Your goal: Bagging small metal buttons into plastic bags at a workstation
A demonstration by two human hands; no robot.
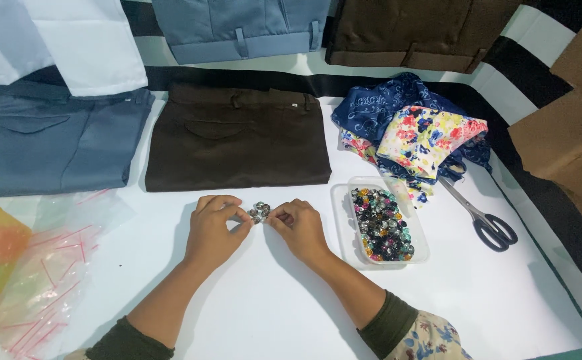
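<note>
Currently left hand (214,230) and right hand (299,227) pinch a small bead cluster (259,212) between fingertips; probably light, hard, slippery, best gripped at its edges.

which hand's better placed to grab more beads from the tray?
Right, probably. The right hand lies just beside the clear tray of beads, nothing between. The left hand sits farther off and would have to cross over. Both hands now pinch a small bead cluster together.
</note>
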